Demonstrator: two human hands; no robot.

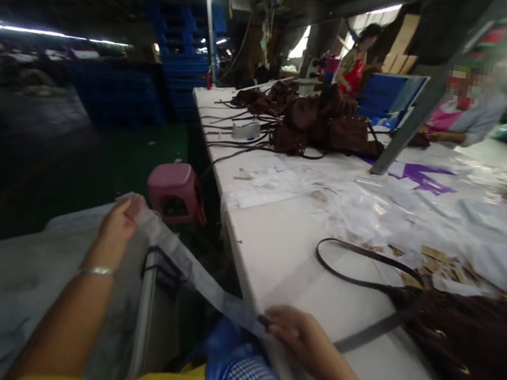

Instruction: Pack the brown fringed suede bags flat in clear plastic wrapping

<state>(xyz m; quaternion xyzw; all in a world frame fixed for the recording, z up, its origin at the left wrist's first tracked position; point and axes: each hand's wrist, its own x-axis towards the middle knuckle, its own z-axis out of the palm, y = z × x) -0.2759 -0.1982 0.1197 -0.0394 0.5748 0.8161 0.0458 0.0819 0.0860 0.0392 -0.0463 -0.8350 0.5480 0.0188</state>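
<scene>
My left hand (119, 222) is closed on one end of a clear plastic bag (200, 278), out to the left of the white table (286, 254). At the table's near edge, my right hand (292, 333) pinches the other end of the same bag. The bag stretches taut between both hands. A dark brown bag (465, 349) with a long thin strap (358, 263) lies on the table just right of my right hand. A silver bracelet sits on my left wrist.
A pile of brown bags (314, 119) sits far down the table. Loose plastic sheets (377, 204) and paper tags (440, 263) litter the middle. A pink stool (175, 190) stands on the floor at left. Two people sit at the far right end.
</scene>
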